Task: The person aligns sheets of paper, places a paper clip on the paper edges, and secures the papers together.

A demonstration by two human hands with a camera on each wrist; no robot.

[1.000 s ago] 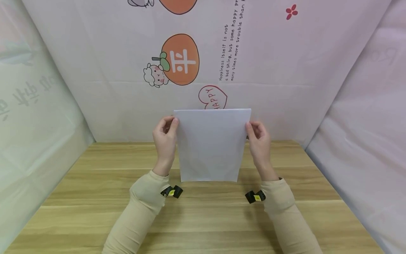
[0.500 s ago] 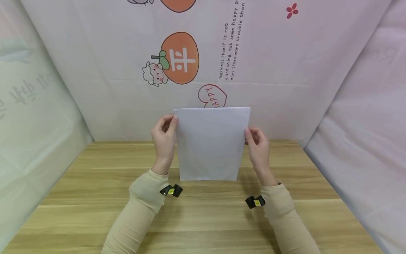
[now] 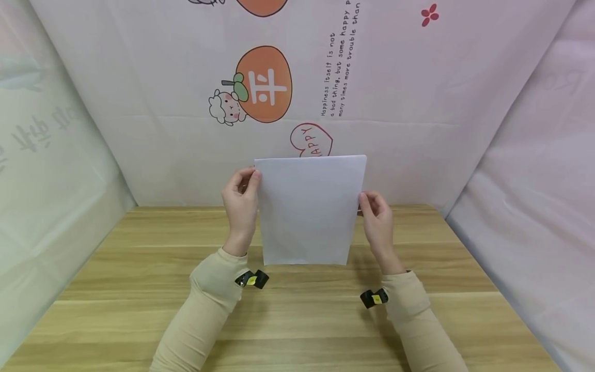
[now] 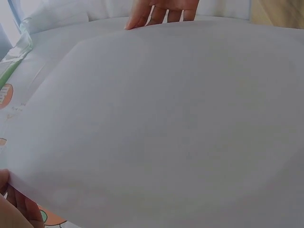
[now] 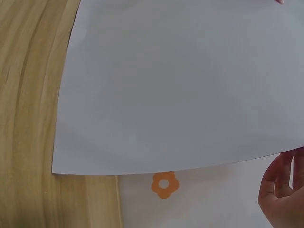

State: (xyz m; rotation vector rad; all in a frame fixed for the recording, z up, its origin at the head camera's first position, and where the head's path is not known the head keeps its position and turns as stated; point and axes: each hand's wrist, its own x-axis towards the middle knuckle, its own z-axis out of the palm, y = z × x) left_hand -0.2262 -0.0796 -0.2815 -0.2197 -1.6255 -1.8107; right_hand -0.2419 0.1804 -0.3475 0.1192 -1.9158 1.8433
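Observation:
A blank white sheet of paper stands upright between both hands in the head view, its lower edge close over the wooden table. My left hand pinches its left edge near the top corner, thumb on the near face. Lower down on the opposite edge, my right hand pinches the sheet between thumb and fingers. The paper fills most of the left wrist view, with the left hand at the lower left corner. In the right wrist view, the right hand grips the paper's edge at the right.
The wooden table extends around the sheet. Behind it hangs a white printed cloth with orange fruit drawings and lettering. White cloth walls close in both sides. A small black wrist camera sits at each cuff.
My right hand has slid down along the paper's right edge, away from the top corner. The left hand and the sheet have hardly moved.

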